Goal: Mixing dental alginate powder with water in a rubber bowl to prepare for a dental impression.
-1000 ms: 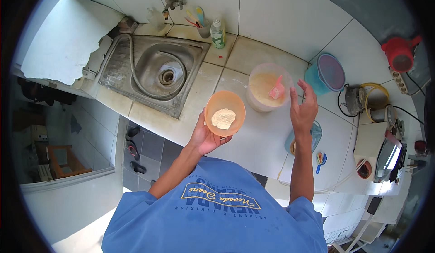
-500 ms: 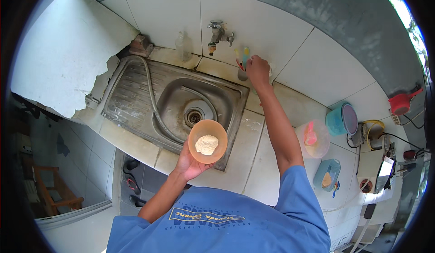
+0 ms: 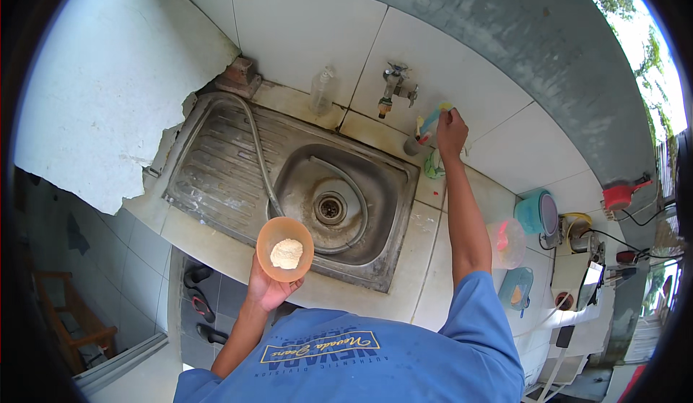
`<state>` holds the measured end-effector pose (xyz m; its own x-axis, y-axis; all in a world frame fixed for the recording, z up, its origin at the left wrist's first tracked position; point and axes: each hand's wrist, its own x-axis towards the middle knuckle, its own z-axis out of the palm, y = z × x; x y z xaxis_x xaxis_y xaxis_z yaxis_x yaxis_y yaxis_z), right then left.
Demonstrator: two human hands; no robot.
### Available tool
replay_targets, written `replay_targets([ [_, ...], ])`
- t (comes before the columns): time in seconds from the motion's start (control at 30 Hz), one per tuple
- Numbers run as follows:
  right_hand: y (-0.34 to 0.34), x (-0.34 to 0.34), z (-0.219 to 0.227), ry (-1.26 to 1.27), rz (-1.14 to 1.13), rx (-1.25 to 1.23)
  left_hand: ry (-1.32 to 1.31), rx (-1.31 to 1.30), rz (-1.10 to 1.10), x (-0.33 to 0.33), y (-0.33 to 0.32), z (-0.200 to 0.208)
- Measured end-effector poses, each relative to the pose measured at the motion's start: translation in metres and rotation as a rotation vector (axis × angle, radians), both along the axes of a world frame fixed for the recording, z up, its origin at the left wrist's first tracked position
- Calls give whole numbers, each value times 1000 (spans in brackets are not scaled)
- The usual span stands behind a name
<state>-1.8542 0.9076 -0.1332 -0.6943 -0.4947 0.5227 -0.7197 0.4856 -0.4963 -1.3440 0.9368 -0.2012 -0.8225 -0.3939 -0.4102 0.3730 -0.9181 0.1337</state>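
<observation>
My left hand (image 3: 268, 289) is wrapped under an orange bowl (image 3: 308, 241) and holds it over the near edge of the sink. In the bowl lies a heap of off-white powder (image 3: 286, 253). Out by the tiled wall, my right hand (image 3: 452, 133) is closed, its fingertips at a slim blue piece with a yellow-green end (image 3: 432, 120). That piece leans out of a small grey cup (image 3: 411, 146) holding other thin handles. What the fingers grip is partly hidden. A green-and-white item (image 3: 434, 165) sits beside the cup.
A steel sink (image 3: 404, 219) with a grey hose (image 3: 256, 143) lies ahead, below a wall tap (image 3: 393, 89). A clear bottle (image 3: 323, 91) stands behind it. To the right are a clear pink tub (image 3: 514, 248), a teal container (image 3: 530, 212) and a blue basket (image 3: 517, 291).
The view has shifted, and the bowl is now farther left relative to the sink. My right hand remains by the cup, where the blue piece now leans toward my fingers.
</observation>
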Motion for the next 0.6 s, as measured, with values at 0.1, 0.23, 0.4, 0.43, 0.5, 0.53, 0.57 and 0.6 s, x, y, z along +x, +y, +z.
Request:
replay_targets([
  [0.1,-10,28,49,-47,116,-298,26,-17,-13,-8,-11,2],
  [0.23,-44,48,102,-150,126,-94,27,-47,-32,-23,-26,10],
  [0.4,-105,64,109,133,88,537,72,-122,-30,-51,-36,22],
  [0.43,-112,66,109,136,98,641,87,-119,-25,-54,-36,20],
  [0.5,-121,62,105,135,97,640,154,-131,-46,-58,-36,21],
  [0.53,-124,60,101,140,98,642,134,-119,-26,-59,-36,23],
  [0.57,-125,60,100,139,99,641,117,-109,-1,-59,-33,26],
  [0.6,-125,59,98,152,103,620,116,-110,0,-57,-32,24],
])
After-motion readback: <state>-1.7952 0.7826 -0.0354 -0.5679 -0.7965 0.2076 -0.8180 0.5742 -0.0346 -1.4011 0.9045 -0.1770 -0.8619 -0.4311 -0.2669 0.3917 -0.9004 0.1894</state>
